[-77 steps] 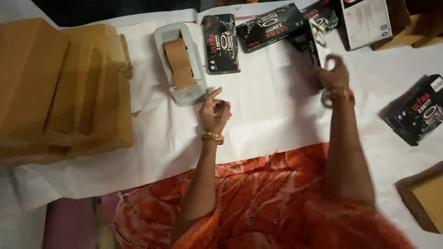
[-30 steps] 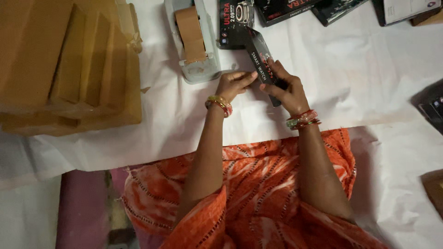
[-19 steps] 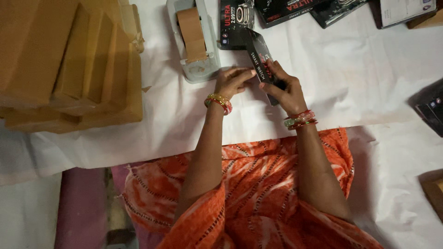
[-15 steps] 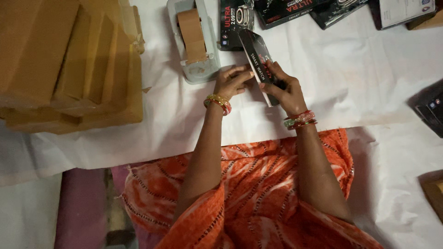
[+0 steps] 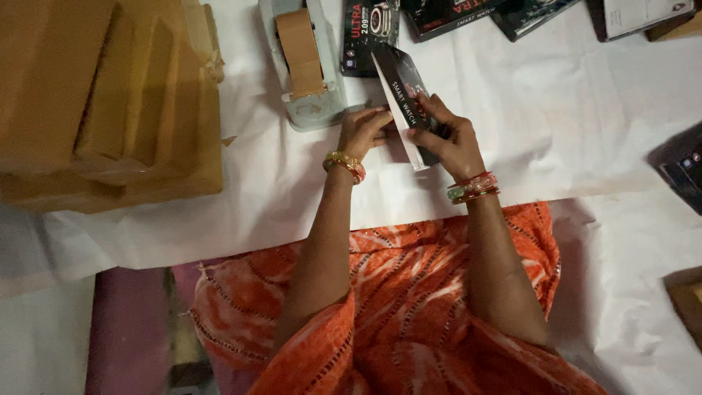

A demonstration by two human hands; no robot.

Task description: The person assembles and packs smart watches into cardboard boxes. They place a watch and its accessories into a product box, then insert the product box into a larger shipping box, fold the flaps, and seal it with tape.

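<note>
A black product box (image 5: 401, 88) with a white underside is tilted up on one long edge above the white paper-covered table (image 5: 570, 124). My right hand (image 5: 446, 135) grips it from the right side, fingers wrapped over its face. My left hand (image 5: 363, 130) touches the box's near left edge with its fingertips. Both wrists wear bangles.
A pale green tape dispenser (image 5: 322, 102) with a brown tape roll (image 5: 300, 40) stands just left of my hands. Stacked brown cardboard boxes (image 5: 102, 102) fill the left. More black product boxes (image 5: 369, 29) lie along the far edge and at the right (image 5: 684, 164).
My right hand fetched a black box from the far row and brought it in front of me. My left hand joined it, and the box has tipped up onto its edge.
</note>
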